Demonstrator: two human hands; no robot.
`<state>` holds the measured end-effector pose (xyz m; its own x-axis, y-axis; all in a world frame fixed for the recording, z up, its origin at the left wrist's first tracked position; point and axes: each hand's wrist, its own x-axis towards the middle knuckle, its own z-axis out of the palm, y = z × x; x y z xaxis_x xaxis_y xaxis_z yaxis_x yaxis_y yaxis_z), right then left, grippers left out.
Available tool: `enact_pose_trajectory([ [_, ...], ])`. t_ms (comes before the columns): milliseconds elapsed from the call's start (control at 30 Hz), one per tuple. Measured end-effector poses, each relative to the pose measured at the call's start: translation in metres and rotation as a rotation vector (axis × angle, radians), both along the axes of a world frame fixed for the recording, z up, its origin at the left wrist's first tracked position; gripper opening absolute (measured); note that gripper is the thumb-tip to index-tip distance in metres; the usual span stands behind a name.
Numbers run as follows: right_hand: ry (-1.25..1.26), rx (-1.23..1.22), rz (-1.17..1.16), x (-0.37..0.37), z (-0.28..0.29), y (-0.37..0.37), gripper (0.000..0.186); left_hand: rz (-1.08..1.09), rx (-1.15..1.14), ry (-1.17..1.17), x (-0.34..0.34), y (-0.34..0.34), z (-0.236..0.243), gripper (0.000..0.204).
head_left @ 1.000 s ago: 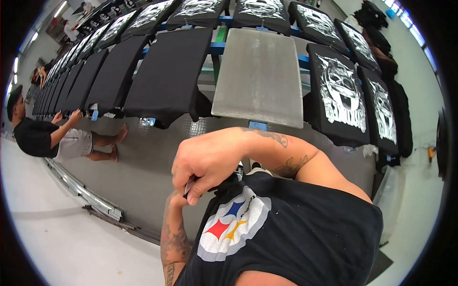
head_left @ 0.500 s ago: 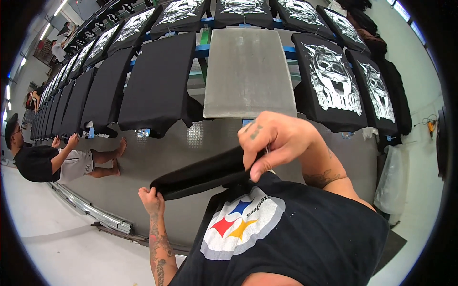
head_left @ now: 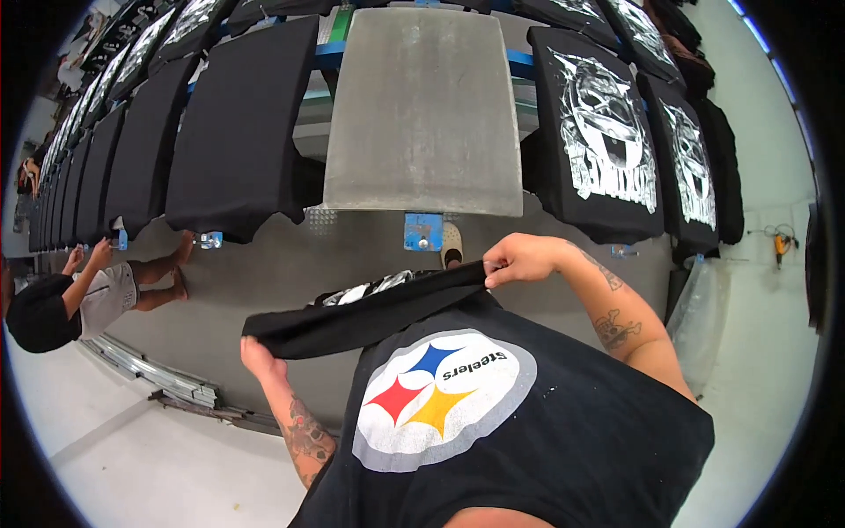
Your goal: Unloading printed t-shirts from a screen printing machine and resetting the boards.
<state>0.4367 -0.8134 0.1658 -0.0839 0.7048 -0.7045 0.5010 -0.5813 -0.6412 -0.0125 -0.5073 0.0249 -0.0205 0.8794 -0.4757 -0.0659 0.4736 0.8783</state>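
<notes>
Black shirt (head_left: pixel 374 315): long axis left to right, right end slanting farther forward. Stretched between left hand (head_left: pixel 262 359) and right hand (head_left: pixel 521 259), both curled closed, each pinching one end. Held midair, nearer body than bare gray board (head_left: pixel 424 114).

Grey platen (head_left: pixel 422 114): bare top, hand access fine from above or over its near edge. Left of it, a black-draped platen (head_left: pixel 242 123) leaves a tapering gap, crossed by a blue bar (head_left: pixel 328 56). Right of it, a printed shirt (head_left: pixel 603 141) crowds close. Blue bracket (head_left: pixel 423 232) juts below its near edge; black cloth (head_left: pixel 378 312) spans the space in front.
</notes>
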Motion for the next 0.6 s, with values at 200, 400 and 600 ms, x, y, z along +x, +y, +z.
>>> enact_pose_trajectory([
  [200, -0.264, 0.010, 0.163, 0.084, -0.057, -0.044, 0.022, -1.090, 0.341, 1.334, 0.153, -0.047, 0.024, 0.070],
  [400, -0.130, 0.151, 0.136, 0.165, -0.073, -0.045, 0.024, -2.014, 0.022, 1.744, 0.253, 0.002, 0.024, 0.076],
  [600, 0.077, 0.389, -0.091, 0.292, -0.071, -0.009, 0.020, -2.080, 0.151, 1.957, 0.427, 0.114, 0.093, 0.076],
])
